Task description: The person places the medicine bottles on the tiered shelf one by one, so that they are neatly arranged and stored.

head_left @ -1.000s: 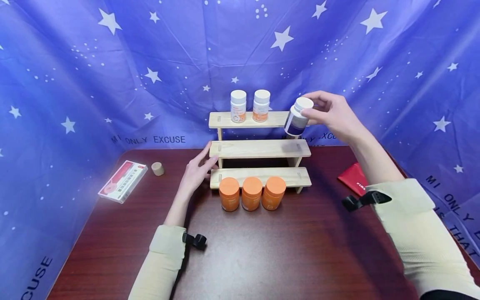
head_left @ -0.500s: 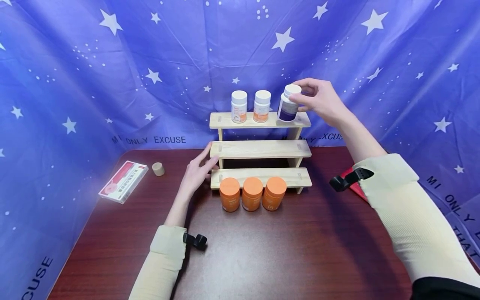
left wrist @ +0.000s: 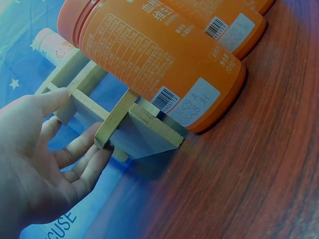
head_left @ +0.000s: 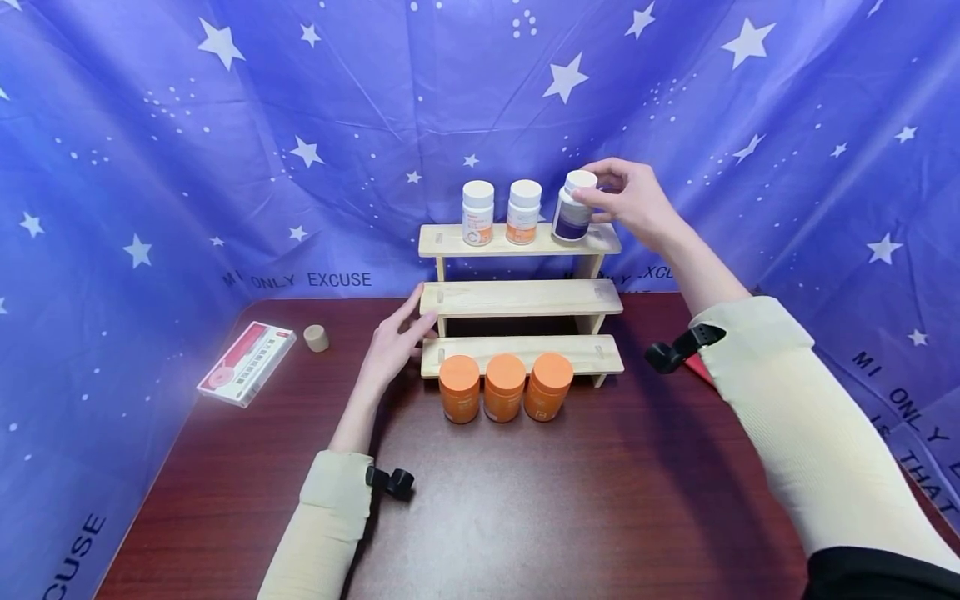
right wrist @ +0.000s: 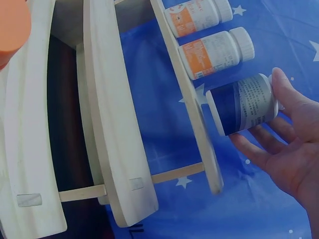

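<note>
My right hand (head_left: pixel 628 200) holds a white pill bottle with a dark blue and grey label (head_left: pixel 573 218) by its upper part, at the right end of the top tier. In the right wrist view, this bottle (right wrist: pixel 244 103) has thumb and fingers on either side, its base close over the board. Two white bottles with orange labels, one left (head_left: pixel 477 221) and one nearer (head_left: pixel 524 218), stand upright to its left. My left hand (head_left: pixel 392 342) grips the left side of the three-tier wooden shelf (head_left: pixel 517 297); the left wrist view shows its fingertips (left wrist: pixel 102 142) on a lower board's end.
Three orange jars (head_left: pixel 505 390) stand in a row before the lowest tier. A white and red box (head_left: pixel 247 364) and a small beige cylinder (head_left: pixel 316 338) lie left on the dark red table (head_left: pixel 495 517). A red item (head_left: pixel 699 368) is partly hidden under the right forearm.
My right hand has carried the blue-labelled bottle left and up onto the top tier, turning it from tilted to nearly upright. My left hand stays on the shelf.
</note>
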Demonstrator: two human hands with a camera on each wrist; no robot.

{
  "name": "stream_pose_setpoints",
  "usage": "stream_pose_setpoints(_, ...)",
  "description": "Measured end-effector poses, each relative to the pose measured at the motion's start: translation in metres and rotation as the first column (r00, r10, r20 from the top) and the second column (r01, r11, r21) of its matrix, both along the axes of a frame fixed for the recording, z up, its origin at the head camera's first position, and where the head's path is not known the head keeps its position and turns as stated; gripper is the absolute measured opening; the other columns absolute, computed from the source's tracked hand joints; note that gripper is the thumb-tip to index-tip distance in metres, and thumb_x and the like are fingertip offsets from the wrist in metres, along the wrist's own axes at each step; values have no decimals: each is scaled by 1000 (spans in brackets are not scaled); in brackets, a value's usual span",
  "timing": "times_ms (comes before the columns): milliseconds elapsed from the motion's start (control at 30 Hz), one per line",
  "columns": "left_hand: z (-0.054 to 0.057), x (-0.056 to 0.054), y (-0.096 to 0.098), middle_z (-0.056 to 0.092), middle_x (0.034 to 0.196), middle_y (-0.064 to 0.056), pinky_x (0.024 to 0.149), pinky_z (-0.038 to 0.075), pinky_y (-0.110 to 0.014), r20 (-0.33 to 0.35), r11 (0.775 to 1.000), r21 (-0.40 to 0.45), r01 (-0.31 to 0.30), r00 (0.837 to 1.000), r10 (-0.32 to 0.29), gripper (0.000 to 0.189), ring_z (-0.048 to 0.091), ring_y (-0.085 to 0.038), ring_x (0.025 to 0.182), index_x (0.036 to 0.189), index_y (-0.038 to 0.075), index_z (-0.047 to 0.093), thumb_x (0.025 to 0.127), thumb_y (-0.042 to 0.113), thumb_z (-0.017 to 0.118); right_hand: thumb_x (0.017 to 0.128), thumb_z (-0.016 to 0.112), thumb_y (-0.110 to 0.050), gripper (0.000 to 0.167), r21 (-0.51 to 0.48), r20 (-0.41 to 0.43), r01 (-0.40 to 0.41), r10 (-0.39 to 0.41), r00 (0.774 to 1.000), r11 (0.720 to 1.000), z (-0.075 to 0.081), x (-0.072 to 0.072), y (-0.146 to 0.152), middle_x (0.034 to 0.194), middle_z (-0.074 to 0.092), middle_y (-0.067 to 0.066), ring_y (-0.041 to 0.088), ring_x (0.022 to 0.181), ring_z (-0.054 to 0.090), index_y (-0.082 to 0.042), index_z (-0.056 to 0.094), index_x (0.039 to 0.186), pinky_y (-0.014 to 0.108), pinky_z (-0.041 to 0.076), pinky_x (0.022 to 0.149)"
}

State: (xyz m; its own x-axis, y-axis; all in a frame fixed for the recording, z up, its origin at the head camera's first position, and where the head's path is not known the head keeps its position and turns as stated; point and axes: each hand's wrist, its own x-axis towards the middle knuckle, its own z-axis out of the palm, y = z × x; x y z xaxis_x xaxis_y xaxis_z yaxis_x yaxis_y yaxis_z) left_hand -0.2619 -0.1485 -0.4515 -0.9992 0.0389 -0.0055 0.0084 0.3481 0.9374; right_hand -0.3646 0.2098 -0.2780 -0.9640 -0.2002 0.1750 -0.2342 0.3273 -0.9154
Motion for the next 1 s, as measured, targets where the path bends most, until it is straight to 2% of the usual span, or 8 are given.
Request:
stream_pose_setpoints(167,0,0,0,78,102,-17,84,64,-45,-4,1000,-9,-4,1000,4,63,76,-19,79,152,59,32,96,64,60,93,78,-17,41,-11,6,10,-10,1000,1000,-5,-3,1,95,71,-14,3,89,67,-7,65,130,22,63,71)
stream_pose_setpoints(333,0,0,1,79,102,-15,81,64,-42,0,1000,-24,-10,1000,10,63,75,-18,73,152,59,32,96,64,60,92,78,-17,40,-21,10,19,-19,1000,1000,-9,-4,1,94,71,-14,4,88,67,-8,66,129,23,64,71)
stream_pose_setpoints(600,0,-2,1,79,101,-14,81,63,-41,-6,1000,-28,-4,1000,4,64,75,-18,75,153,58,32,96,64,60,92,78,-19,43,-17,21,18,-18,1000,1000,-12,-4,1,94,70,-13,4,89,67,-9,65,132,23,64,73)
stream_pose_setpoints(833,1,-1,2,77,101,-17,84,65,-43,-6,1000,0,2,1000,-2,65,77,-18,86,155,54,33,97,61,61,93,77,-19,43,-11,18,23,-22,1000,1000,-13,-4,1,97,70,-14,3,91,66,-10,64,133,22,63,74)
stream_pose_setpoints(1000,0,-2,0,78,101,-16,82,65,-40,-6,1000,-4,-4,1000,4,65,77,-20,82,155,53,33,97,61,61,94,76,-21,46,-6,28,18,-18,999,1000,-14,-4,-1,101,70,-14,4,95,66,-10,62,137,21,63,74)
